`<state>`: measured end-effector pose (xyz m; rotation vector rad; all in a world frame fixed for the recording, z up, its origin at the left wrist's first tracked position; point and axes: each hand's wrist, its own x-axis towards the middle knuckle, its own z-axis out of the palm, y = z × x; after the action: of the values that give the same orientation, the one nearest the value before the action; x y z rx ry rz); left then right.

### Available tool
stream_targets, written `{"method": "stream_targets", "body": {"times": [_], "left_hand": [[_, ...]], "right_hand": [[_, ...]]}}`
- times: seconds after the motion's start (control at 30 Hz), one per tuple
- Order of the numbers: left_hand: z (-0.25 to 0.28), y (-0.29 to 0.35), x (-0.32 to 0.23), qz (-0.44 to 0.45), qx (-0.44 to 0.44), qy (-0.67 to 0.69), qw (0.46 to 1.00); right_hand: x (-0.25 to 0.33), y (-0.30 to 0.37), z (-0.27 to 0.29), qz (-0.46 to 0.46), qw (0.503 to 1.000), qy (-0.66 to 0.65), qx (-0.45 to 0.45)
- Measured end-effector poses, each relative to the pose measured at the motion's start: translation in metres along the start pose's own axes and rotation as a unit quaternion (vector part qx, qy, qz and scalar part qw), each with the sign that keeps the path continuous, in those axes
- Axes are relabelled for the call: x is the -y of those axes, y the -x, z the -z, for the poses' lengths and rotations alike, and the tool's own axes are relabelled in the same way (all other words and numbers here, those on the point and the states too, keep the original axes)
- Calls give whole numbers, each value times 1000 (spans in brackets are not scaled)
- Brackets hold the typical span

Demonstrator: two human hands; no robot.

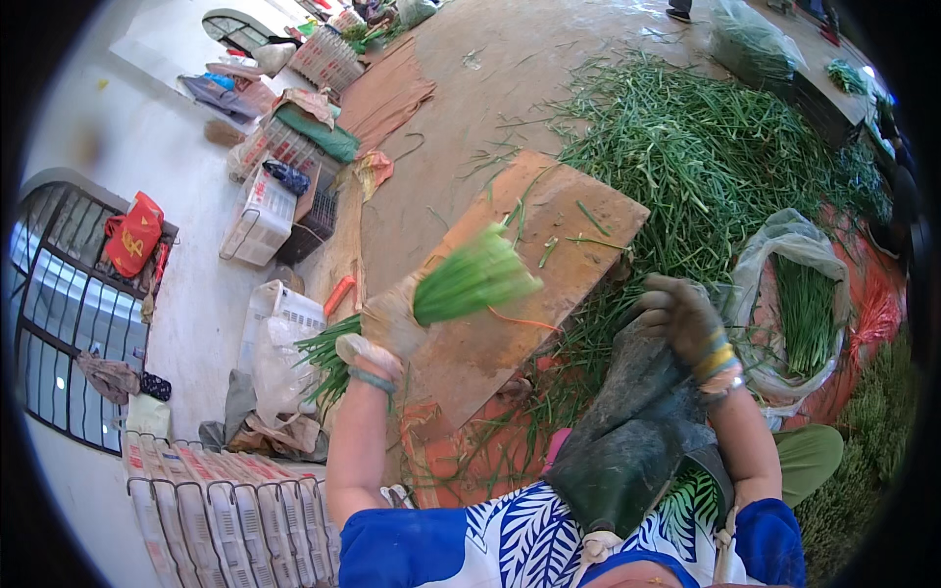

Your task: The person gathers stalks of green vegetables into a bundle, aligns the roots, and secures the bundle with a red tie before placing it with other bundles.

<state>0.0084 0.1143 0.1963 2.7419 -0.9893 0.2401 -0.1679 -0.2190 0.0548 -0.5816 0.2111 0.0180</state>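
My left hand [390, 318], in a pale dirty glove, is closed round a bunch of long, chive-like green stalks [475, 277]. The light green end points right over a worn wooden board [578, 211] and is blurred; darker leaves stick out behind the wrist. My right hand [678, 318] wears a stained glove with a yellow cuff. It is raised above the dark apron [627, 421] on my lap, fingers bent and apart, and I see nothing in it. Loose stalk pieces and an orange strip [524, 320] lie on the board.
A big heap of loose green stalks [676, 157] spreads beyond the board. At right stands a clear plastic bag [833, 269] of upright stalks, beside red plastic strings [875, 316]. Stacked white crates [221, 510] and a white box [260, 216] line the left wall.
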Motion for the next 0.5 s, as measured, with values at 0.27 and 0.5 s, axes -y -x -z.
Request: {"method": "stream_targets", "body": {"times": [0.27,0.5], "left_hand": [[-157,-10,141,148,64,43,986],[-191,-32,98,224,219,-4,950]], "right_hand": [[23,58,98,179,975,0,-131],[31,144,173,237,951,-72,-187]]}}
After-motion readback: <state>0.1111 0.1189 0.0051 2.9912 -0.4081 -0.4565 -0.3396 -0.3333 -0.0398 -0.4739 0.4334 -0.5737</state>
